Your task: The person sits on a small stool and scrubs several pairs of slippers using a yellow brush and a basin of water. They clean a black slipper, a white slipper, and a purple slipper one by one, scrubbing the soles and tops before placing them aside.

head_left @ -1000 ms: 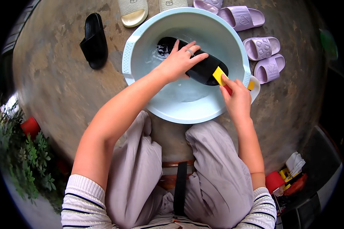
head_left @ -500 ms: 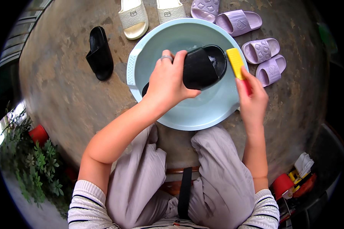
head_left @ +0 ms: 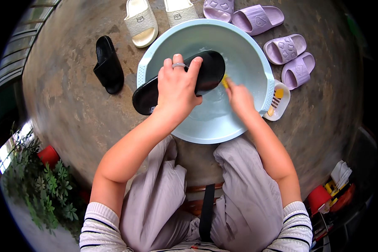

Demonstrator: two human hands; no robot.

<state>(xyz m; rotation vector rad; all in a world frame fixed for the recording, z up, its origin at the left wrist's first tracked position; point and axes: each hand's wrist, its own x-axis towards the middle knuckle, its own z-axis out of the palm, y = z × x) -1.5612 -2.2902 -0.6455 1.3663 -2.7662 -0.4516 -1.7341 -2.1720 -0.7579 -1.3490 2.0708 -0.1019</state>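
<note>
Over the pale blue basin (head_left: 206,135), my left hand (head_left: 175,90) is closed around a wet-looking black slide slipper (head_left: 211,69). The slipper is tilted, its one end reaching past the basin's left rim. My right hand (head_left: 240,100), slightly blurred, grips a yellow scrubbing brush (head_left: 225,81) at the slipper's right end, low beside its edge. Most of the brush is hidden by the fingers and the slipper, so contact between the two cannot be made out. Shallow water lies in the basin.
The other black slipper (head_left: 108,65) lies on the floor to the left. Cream slippers (head_left: 143,25) and several lilac slippers (head_left: 260,20) stand around the far side. A white soap dish (head_left: 284,107) sits by the basin's right rim. A leafy plant (head_left: 46,189) is at lower left.
My right hand has swung the brush leftward and inward, from beside the slipper's toe to low at its edge. The slipper has shifted left and tilted, hiding its strap more. The soap dish has come into view.
</note>
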